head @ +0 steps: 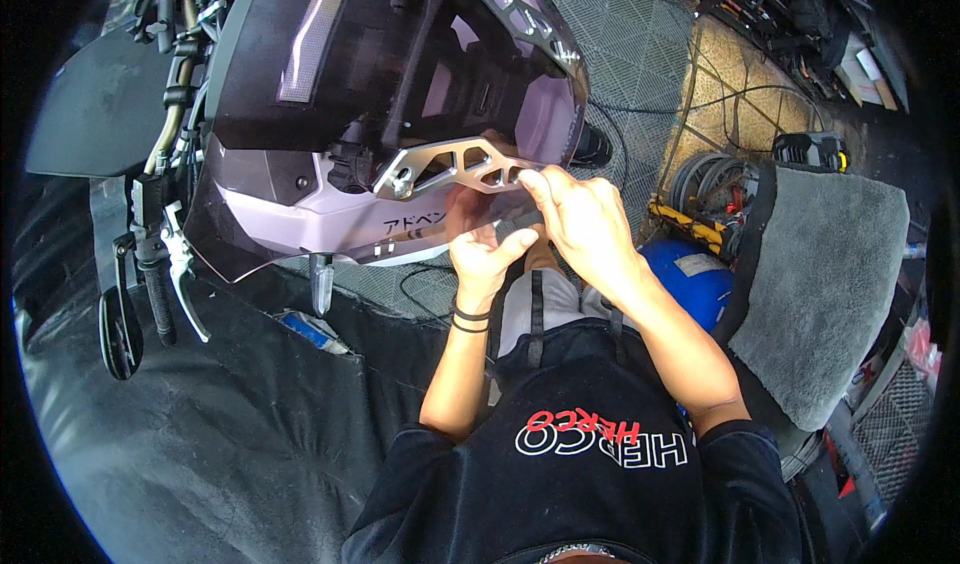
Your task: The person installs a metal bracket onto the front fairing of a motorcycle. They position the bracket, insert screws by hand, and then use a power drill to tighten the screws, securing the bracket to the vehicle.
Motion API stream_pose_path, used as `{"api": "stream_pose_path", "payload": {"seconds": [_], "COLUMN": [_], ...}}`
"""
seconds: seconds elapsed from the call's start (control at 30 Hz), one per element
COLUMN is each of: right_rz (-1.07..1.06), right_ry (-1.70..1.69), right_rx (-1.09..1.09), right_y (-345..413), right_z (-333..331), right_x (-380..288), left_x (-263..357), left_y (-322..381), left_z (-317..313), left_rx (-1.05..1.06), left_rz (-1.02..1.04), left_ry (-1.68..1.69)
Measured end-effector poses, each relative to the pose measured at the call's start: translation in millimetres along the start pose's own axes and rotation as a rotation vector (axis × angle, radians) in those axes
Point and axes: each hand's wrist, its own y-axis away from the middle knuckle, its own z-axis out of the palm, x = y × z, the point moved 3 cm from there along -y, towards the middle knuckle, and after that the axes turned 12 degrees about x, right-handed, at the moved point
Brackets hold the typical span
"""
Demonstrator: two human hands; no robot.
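A motorcycle's tinted windscreen [450, 76] spans the upper part of the view. On its near side lies a silver cut-out metal bracket [442, 160] with a bolt at its left end. The fingers of my right hand [585, 223] are closed at the bracket's right end; anything small between the fingertips is hidden. Just below, my left hand [476, 253] reaches up behind the windscreen's edge, thumb spread outside. Its fingers show dimly through the tint, and what they touch is unclear. A similar dark bracket [517, 20] sits on the far side. Pale fairing [337, 208] bearing writing shows beneath.
At left are the handlebar [166, 125], a silver lever [180, 279] and a mirror [121, 324]. A dark cover [247, 399] drapes below. To the right stand a grey padded seat [825, 286], a blue rounded object [694, 283] and coiled cables [705, 181]. A cable [652, 108] crosses the tiled floor [630, 31].
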Motion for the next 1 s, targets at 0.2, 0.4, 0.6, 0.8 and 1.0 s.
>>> {"api": "stream_pose_path", "payload": {"seconds": [0.2, 0.4, 0.6, 0.8, 1.0], "right_rz": [-0.081, 0.025, -0.018, -0.006, -0.086], "right_ry": [0.072, 0.127, 0.185, 0.181, 0.202], "right_rx": [0.084, -0.076, -0.098, -0.063, -0.316], "right_y": [3, 8, 2, -2, -22], "right_z": [-6, 8, -10, -13, -28], "right_x": [-13, -2, -16, -17, -15], "left_x": [-1, 0, -8, -8, -15], "left_y": [3, 3, 1, 3, 10], "left_z": [-5, -5, -15, -15, -15], "left_rx": [0.005, 0.004, -0.050, -0.077, 0.087], "left_rz": [-0.008, -0.080, -0.036, -0.088, -0.165], "left_ry": [-0.064, -0.046, -0.105, -0.117, -0.131]}}
